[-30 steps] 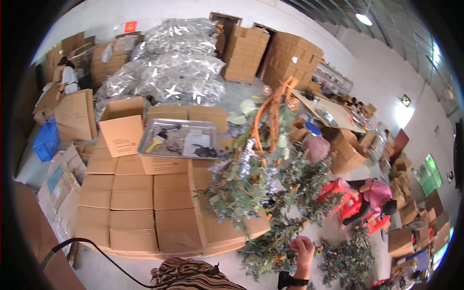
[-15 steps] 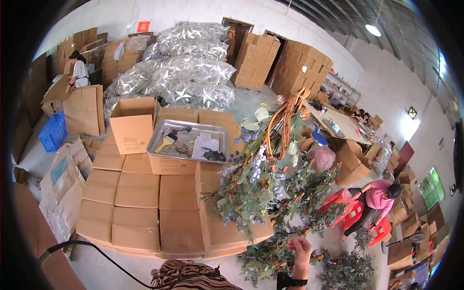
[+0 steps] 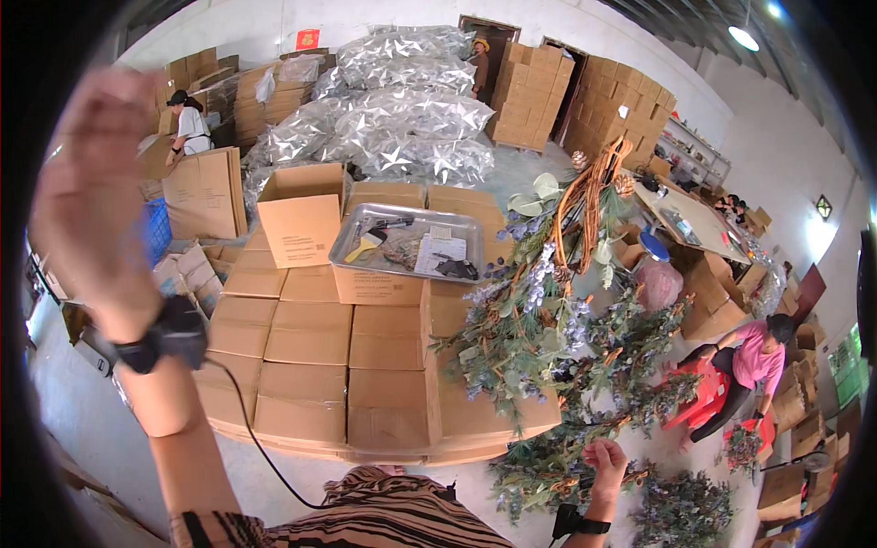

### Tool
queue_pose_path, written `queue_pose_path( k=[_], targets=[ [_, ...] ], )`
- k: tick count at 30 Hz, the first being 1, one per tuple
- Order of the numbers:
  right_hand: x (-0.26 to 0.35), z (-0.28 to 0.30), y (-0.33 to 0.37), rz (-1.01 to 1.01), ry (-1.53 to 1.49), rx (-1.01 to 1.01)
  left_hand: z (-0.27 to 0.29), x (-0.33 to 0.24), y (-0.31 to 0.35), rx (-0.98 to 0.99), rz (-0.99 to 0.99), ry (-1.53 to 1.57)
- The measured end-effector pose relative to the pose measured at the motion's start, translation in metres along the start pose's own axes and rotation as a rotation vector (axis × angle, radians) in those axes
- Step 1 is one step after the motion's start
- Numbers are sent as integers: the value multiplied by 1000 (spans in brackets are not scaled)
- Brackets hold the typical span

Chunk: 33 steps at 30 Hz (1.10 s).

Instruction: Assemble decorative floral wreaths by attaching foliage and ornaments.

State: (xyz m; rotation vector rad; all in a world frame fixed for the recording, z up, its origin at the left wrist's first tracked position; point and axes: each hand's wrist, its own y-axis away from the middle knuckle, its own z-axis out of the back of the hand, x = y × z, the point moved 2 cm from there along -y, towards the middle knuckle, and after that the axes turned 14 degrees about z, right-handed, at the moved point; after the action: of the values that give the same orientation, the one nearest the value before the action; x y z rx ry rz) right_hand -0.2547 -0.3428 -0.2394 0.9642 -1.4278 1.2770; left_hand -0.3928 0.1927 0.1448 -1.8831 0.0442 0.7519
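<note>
My left hand is raised high at the left, close to the camera and smeared by motion, so its fingers cannot be made out. A dark band with a black cable circles that wrist. Low at the right, my right hand has its fingers curled together; whatever they may hold is too small to tell. Beside it spreads artificial greenery with blue berries. Above that, a bunch of leafy sprays with vine loops and pinecones lies over the boxes' right side.
Closed cartons form a broad stack before me. On it sit an open carton and a metal tray holding a brush, tools and papers. Bagged silver stars are piled behind. A seated person in pink works at the right.
My left arm has swung up into view at the left. The whole scene has shifted rightward in the picture. My right hand stays beside the greenery with its fingers curled.
</note>
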Motion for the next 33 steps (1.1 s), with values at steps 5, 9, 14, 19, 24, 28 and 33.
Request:
queue_pose_path(
  k=[5,9,14,19,24,28,33],
  targets=[
    [-7,3,8,-35,-11,-1,51,177,97,342,667,-525],
    [-22,8,10,-41,-46,-10,81,267,212,629,942,-870],
    [-24,0,10,-58,-58,7,67,285,256,631,1000,-792],
    [-26,-18,11,-57,-66,63,55,293,261,502,992,-606],
    [-34,-19,16,-72,-63,108,45,288,268,530,999,-612],
    [-34,-19,21,-94,-63,96,56,298,281,557,990,-589],
    [-27,-24,23,-102,-4,151,28,290,288,635,1097,-500]
  ],
)
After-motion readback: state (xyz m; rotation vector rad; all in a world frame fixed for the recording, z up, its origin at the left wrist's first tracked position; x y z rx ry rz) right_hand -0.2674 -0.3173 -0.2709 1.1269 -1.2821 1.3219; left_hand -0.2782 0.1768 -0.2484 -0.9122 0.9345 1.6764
